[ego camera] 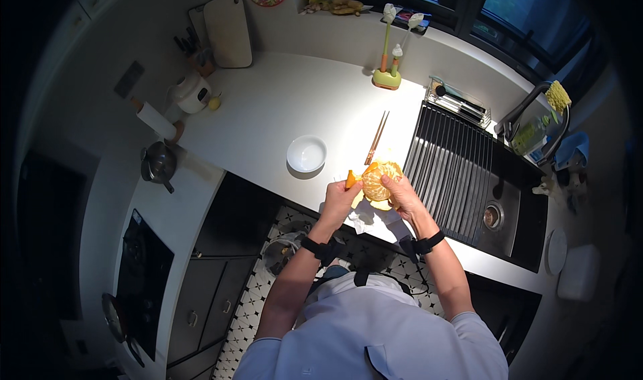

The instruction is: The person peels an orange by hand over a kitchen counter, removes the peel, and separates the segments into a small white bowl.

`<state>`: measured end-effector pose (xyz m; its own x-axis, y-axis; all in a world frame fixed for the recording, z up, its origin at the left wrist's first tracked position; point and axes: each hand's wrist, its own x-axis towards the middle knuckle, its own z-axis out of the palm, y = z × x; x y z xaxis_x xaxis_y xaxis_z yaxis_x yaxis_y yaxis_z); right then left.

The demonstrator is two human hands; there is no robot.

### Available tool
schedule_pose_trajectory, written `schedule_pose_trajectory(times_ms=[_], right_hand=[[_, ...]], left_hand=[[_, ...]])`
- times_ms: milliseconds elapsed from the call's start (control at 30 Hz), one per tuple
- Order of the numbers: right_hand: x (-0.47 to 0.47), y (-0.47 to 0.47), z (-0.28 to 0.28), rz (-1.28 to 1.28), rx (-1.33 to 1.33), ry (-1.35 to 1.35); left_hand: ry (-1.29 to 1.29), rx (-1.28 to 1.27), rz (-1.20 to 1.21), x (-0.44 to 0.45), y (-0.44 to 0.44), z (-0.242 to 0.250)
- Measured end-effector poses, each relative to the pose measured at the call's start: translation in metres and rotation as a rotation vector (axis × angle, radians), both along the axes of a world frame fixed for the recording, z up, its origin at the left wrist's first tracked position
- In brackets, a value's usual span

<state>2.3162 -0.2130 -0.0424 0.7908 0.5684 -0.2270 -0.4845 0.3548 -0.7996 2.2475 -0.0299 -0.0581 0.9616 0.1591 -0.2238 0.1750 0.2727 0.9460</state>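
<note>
A partly peeled orange citrus fruit (376,185) is held above the counter's front edge, its pale-veined segments showing. My right hand (406,199) grips the fruit from the right, thumb on the bare flesh. Between the thumb and fingers of my left hand (339,199) is a piece of orange peel (353,178), at the fruit's left side. More peel (382,205) hangs below the fruit. Crumpled white tissue (365,221) lies on the counter beneath. Left of the hands stands a white bowl (306,154). A pair of wooden chopsticks (378,137) lies just beyond the fruit.
To the right, a black roll-up drying rack (447,169) covers part of the sink (502,231). A green brush holder (387,79) stands against the back wall. A kettle (158,164) and a cooktop (145,279) are at left. Below on the floor sits a lined bin (281,254).
</note>
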Motion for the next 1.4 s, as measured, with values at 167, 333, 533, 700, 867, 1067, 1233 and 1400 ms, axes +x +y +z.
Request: schedule_pose_trajectory(times_ms=[167, 333, 533, 700, 867, 1067, 1233, 1400], right_hand=[[-0.002, 0.005, 0.002, -0.002, 0.011, 0.014], [-0.004, 0.01, 0.004, 0.022, 0.047, 0.052], [-0.005, 0.009, 0.005, 0.055, 0.066, 0.106], [-0.002, -0.001, 0.019, 0.062, -0.102, -0.01], [0.003, -0.003, 0.032, 0.143, -0.201, -0.136], [0.003, -0.005, 0.034, 0.187, -0.23, -0.146], [0.002, -0.004, 0.031, 0.218, -0.182, -0.117], [0.001, -0.005, 0.029, 0.237, -0.162, -0.113]], left_hand=[[-0.033, 0.084, 0.086, 0.006, -0.005, -0.005], [0.043, -0.029, 0.205, 0.007, -0.01, -0.012], [0.053, -0.224, 0.153, 0.001, -0.004, -0.011], [0.034, -0.114, -0.144, 0.003, 0.016, 0.022], [-0.019, 0.029, -0.231, 0.006, 0.019, 0.039], [-0.017, 0.034, -0.23, 0.007, 0.026, 0.024], [-0.037, 0.23, -0.207, 0.008, 0.027, 0.017], [-0.039, 0.101, -0.103, 0.007, 0.02, 0.008]])
